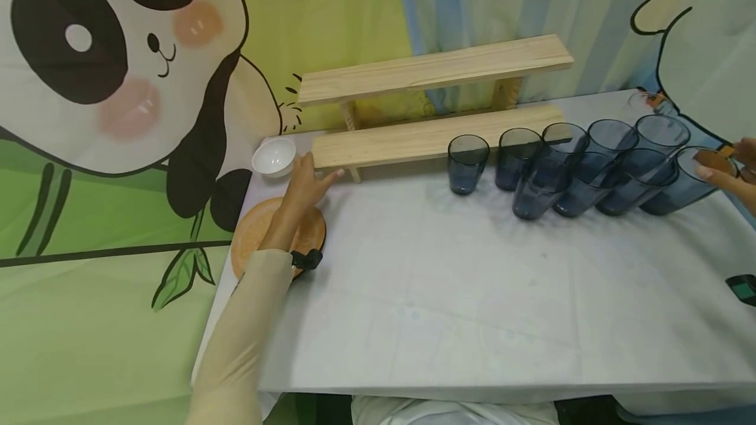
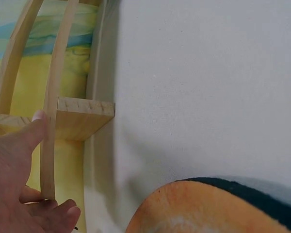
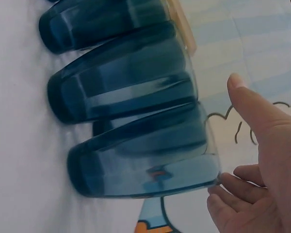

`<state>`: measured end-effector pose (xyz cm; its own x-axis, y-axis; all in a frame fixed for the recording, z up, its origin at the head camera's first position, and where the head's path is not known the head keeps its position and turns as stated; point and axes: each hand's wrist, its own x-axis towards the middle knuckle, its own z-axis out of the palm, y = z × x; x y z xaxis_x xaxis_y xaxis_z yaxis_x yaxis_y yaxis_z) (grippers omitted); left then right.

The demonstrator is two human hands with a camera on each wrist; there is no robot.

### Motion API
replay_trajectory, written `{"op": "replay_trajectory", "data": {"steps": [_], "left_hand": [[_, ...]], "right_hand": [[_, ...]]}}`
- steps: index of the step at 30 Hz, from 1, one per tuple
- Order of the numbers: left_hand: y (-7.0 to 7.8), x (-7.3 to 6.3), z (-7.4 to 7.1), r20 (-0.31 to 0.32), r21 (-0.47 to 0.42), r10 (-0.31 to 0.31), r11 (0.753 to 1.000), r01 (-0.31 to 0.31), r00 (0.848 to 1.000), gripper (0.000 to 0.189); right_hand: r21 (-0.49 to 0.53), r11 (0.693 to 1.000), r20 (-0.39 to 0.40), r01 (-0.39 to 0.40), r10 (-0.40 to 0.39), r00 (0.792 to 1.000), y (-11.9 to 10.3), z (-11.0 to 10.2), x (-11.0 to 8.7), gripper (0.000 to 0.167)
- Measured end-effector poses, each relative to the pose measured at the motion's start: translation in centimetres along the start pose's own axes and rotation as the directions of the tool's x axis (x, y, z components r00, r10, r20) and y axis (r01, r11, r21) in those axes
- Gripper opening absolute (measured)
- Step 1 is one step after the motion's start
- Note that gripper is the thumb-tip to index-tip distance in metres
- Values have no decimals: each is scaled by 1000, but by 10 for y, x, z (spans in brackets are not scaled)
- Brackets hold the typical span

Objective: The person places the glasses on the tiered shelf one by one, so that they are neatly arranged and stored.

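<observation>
My left hand (image 1: 304, 182) holds the left end of a two-tier wooden shelf (image 1: 437, 136). In the left wrist view, its thumb lies on the lower board (image 2: 49, 145) while the fingers curl around the board's end. At the right edge of the head view, my right hand (image 1: 735, 182) is beside the rim of the rightmost front glass (image 1: 679, 189), a tinted blue tumbler. The right wrist view shows its fingertips right at that glass (image 3: 145, 165), with the thumb spread away from it. Several matching tumblers (image 3: 121, 73) stand close together, leftward of this one.
A small white bowl (image 1: 274, 157) stands left of the shelf. Below my left forearm lies a round orange-brown plate (image 1: 251, 235) with a dark edge. A small dark device (image 1: 743, 288) lies at the right of the white-covered table (image 1: 449, 307). Printed cloth (image 1: 331, 12) hangs behind.
</observation>
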<state>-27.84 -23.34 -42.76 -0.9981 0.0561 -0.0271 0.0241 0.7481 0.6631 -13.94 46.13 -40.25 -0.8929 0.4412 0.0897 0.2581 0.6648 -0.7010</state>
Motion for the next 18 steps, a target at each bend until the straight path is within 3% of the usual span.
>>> {"op": "replay_trajectory", "data": {"steps": [5, 8, 11, 14, 18], "left_hand": [[-1, 5, 1, -19, -30, 29, 999, -29, 999, 90], [-1, 7, 2, -27, -35, 37, 999, -38, 999, 87], [-1, 9, 2, -35, -54, 48, 997, -49, 998, 83], [-2, 12, 3, -37, -69, 51, 996, -54, 998, 79], [-4, 16, 1, -36, -55, 35, 998, -37, 999, 79]], "right_hand": [[105, 991, -43, 79, -75, 996, 20, 7, 1, 64], [82, 980, -76, 182, -176, 982, 30, 13, 3, 57], [22, 972, -83, 235, -232, 969, 37, 19, 3, 51], [35, 977, -78, 211, -207, 975, 36, 24, -3, 48], [85, 988, -24, 132, -130, 991, 42, 34, -8, 66]]}}
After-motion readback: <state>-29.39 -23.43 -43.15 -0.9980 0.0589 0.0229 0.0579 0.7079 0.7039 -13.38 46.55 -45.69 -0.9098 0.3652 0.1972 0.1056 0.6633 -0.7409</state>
